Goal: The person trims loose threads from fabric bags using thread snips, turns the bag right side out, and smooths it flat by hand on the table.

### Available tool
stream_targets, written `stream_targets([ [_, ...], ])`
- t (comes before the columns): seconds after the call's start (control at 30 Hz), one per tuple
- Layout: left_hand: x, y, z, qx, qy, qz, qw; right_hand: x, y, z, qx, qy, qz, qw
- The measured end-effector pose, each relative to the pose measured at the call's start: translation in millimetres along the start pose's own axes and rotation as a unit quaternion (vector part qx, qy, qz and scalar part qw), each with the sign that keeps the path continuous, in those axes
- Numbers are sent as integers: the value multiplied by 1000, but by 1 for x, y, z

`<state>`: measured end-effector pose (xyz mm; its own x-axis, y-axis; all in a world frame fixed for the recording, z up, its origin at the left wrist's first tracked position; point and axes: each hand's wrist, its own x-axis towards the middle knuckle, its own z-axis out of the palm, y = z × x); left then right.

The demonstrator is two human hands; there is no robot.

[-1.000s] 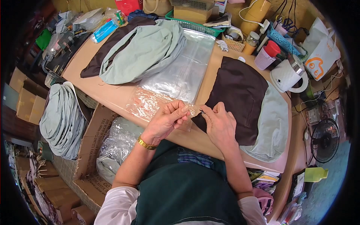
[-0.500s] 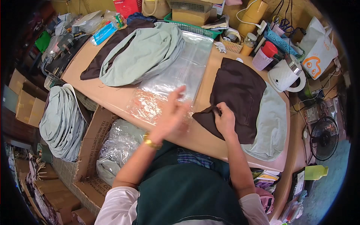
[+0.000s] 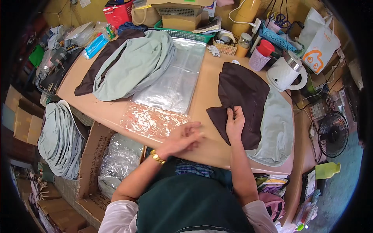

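Brown fabric (image 3: 243,95), a dark folded piece, lies on the right half of the tan counter (image 3: 204,89), its lower corner pointing toward the person. The right hand (image 3: 235,124) rests on that lower part, and its fingers (image 3: 234,112) pinch the cloth at a fold near its left edge. Under and to the right of the brown piece lies a pale green fabric (image 3: 278,132), reaching the counter's near edge.

The left hand (image 3: 182,139) is blurred just above the counter's near edge, palm down, with its fingers (image 3: 194,130) stretched out and loosely spread, holding nothing that can be made out. A gold watch (image 3: 156,157) sits on that wrist. Just beside this hand, to its left, lies a small crinkled clear plastic bag (image 3: 151,120). Beyond it, a stack of larger clear bags (image 3: 175,77) runs toward the far side of the counter.

Farther left, a big bundle of pale green cloth (image 3: 130,66) lies on another dark brown piece (image 3: 103,60). At the far right of the counter stand a white kettle (image 3: 285,72) and a pink cup with a red lid (image 3: 260,56). A black fan (image 3: 333,134) stands off the counter's right end.
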<state>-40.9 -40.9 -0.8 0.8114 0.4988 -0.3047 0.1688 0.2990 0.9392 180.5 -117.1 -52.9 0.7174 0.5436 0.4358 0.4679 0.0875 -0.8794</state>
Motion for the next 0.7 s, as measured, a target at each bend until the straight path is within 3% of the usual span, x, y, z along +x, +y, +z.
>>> stream_targets([
  [0.07,15,-10,21,-127,44,59,989,-5,0,1,-1,-14,-5,1000],
  [0.13,33,-1,26,-157,30,60,985,-11,-2,-1,-5,-26,-10,1000],
  [0.23,55,-10,24,-321,73,64,942,-13,-9,-4,-1,-48,24,999],
  [0.33,51,-7,28,-369,142,22,918,-13,-10,-1,24,-10,1,1000],
  [0.47,37,-15,9,-386,104,42,915,-17,-14,7,24,-39,-2,999],
  [0.53,29,-11,4,-390,156,60,906,-18,-17,11,22,-49,-3,999],
  [0.6,31,-26,-29,-425,136,85,891,-15,-20,13,70,8,19,997],
  [0.67,26,-25,-70,-490,169,166,839,-5,-29,-3,88,34,69,993],
  [0.7,16,-12,-77,-482,187,157,841,-3,-23,-7,102,31,69,992],
])
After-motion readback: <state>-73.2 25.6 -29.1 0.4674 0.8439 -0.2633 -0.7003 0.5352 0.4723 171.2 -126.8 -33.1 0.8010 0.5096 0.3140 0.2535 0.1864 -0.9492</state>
